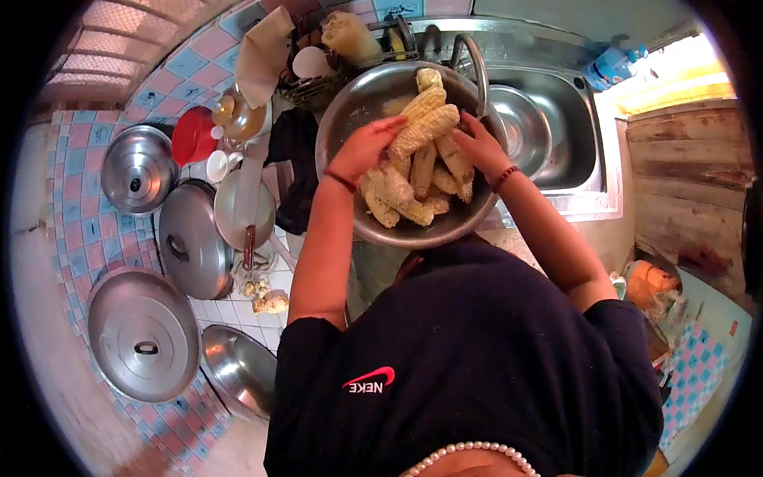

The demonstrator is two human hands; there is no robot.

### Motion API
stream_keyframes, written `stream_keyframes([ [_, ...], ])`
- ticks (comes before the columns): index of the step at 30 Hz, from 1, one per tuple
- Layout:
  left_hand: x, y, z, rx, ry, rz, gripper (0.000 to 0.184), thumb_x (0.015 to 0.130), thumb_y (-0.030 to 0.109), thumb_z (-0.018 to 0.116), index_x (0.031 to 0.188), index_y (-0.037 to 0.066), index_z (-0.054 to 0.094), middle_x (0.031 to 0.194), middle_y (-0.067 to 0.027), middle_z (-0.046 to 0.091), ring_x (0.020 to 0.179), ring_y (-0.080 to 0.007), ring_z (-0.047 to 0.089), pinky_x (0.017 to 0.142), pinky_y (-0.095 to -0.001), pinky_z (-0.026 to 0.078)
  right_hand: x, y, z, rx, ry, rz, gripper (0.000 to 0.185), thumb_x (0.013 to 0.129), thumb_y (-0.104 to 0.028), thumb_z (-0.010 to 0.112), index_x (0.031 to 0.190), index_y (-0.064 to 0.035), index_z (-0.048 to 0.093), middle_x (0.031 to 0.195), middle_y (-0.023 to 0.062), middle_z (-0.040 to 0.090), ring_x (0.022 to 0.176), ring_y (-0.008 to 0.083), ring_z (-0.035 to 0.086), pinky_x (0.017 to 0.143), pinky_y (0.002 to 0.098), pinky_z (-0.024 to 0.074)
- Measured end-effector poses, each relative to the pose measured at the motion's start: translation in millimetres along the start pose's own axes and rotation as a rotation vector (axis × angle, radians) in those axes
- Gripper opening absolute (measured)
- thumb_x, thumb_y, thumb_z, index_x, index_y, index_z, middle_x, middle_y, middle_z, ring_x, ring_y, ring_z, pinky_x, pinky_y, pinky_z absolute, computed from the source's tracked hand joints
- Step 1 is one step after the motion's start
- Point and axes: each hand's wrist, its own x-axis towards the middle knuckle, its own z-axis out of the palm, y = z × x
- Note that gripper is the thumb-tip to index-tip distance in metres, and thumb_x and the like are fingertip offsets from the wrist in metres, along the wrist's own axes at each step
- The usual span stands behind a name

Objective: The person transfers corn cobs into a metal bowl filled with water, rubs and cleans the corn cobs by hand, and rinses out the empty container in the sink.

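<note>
A wide metal basin (334, 103) stands at the sink's left side with several pale corn cobs (413, 199) heaped inside. My left hand (369, 145) reaches over the heap from the left, its fingers closed against an upper corn cob (427, 131). On the right, my right hand (482, 149) curves around the side of the pile, fingertips near that cob's far end and against the cobs beneath. Parts of the fingers on both hands are hidden behind the corn.
A faucet (474, 63) arches over the basin's right rim. The steel sink (576, 127) holds a round metal bowl (520, 131). Pot lids (143, 334), a knife (249, 207), a red bowl (193, 135) and a metal bowl (238, 370) crowd the left tiled counter. A plastic bottle (612, 67) lies at the sink's corner.
</note>
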Motion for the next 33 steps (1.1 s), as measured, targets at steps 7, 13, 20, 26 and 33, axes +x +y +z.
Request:
stream_keyframes([
  [7, -48, -84, 9, -0.982, 0.553, -0.231, 0.044, 0.103, 0.033, 0.045, 0.137, 0.004, 0.047, 0.135, -0.0130, 0.054, 0.124, -0.0253, 0.052, 0.106, -0.0415, 0.040, 32, 56, 9, 0.534, -0.266, 0.390, 0.066, 0.092, -0.052, 0.055, 0.137, -0.0037, 0.049, 0.130, 0.0151, 0.060, 0.117, 0.0258, 0.058, 0.102, 0.0363, 0.0435],
  [13, -11, -76, 14, -0.980, 0.559, -0.222, 0.052, 0.096, 0.051, 0.046, 0.127, 0.011, 0.058, 0.128, -0.0089, 0.059, 0.117, -0.0314, 0.055, 0.102, -0.0467, 0.044, 48, 32, 29, 0.786, -0.587, 0.513, 0.061, 0.095, -0.060, 0.046, 0.132, -0.0122, 0.055, 0.124, 0.0091, 0.063, 0.111, 0.0239, 0.062, 0.097, 0.0397, 0.0503],
  [20, -17, -69, 11, -1.304, 0.099, -0.034, 0.054, 0.091, 0.045, 0.049, 0.131, 0.009, 0.054, 0.130, -0.0141, 0.057, 0.119, -0.0340, 0.054, 0.104, -0.0472, 0.042, 28, 35, 59, 0.731, -0.688, 0.364, 0.053, 0.092, -0.044, 0.060, 0.134, -0.0121, 0.054, 0.131, 0.0097, 0.060, 0.116, 0.0255, 0.060, 0.100, 0.0410, 0.0475],
  [26, -45, -23, 13, -0.767, 0.132, 0.267, 0.044, 0.094, 0.012, 0.047, 0.138, 0.005, 0.049, 0.138, -0.0117, 0.052, 0.126, -0.0266, 0.051, 0.108, -0.0420, 0.040, 8, 2, 38, -0.215, -0.448, 0.031, 0.050, 0.086, -0.019, 0.063, 0.134, -0.0078, 0.055, 0.127, 0.0133, 0.062, 0.112, 0.0226, 0.060, 0.093, 0.0367, 0.0493],
  [33, -71, -16, 20, -0.449, 0.354, 0.163, 0.047, 0.097, 0.024, 0.053, 0.139, 0.005, 0.047, 0.135, -0.0101, 0.054, 0.120, -0.0244, 0.055, 0.103, -0.0420, 0.043, -33, 3, -14, 0.239, 0.050, 0.202, 0.052, 0.084, -0.017, 0.062, 0.132, -0.0018, 0.049, 0.120, 0.0114, 0.060, 0.106, 0.0215, 0.061, 0.084, 0.0356, 0.0526],
])
